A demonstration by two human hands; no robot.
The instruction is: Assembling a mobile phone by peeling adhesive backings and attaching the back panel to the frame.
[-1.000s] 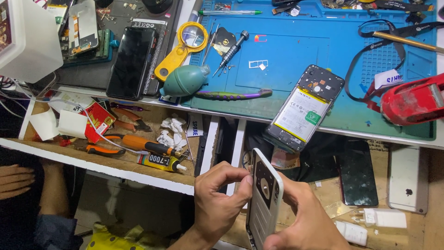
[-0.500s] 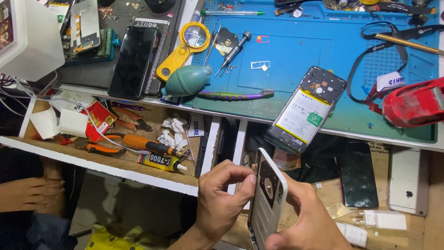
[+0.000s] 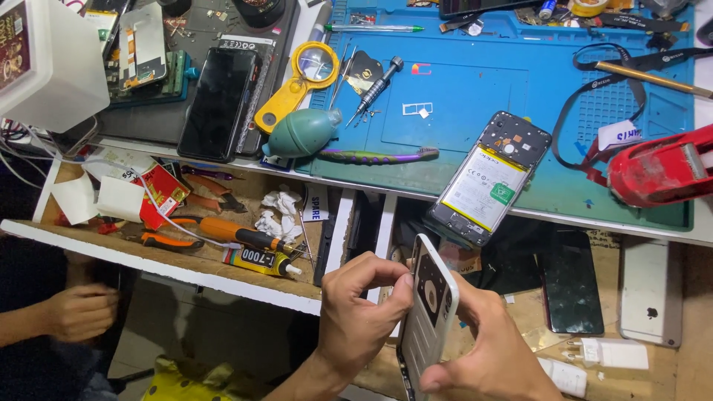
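An opened phone (image 3: 490, 182) lies on the blue mat (image 3: 564, 148) — blower (image 3: 304, 134), magnifier (image 3: 301, 82) and tape dispenser (image 3: 661, 167) nearby.

Black phone screen (image 3: 220, 102) left, red packet (image 3: 162, 194) below.

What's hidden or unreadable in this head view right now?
- Lower end of the white back cover: cut off by the bottom edge and covered by the right hand.
- Its far face: turned away from the camera.
- Left hand fingertips: behind the cover's edge.
- Small parts on the blue mat: too small to tell.
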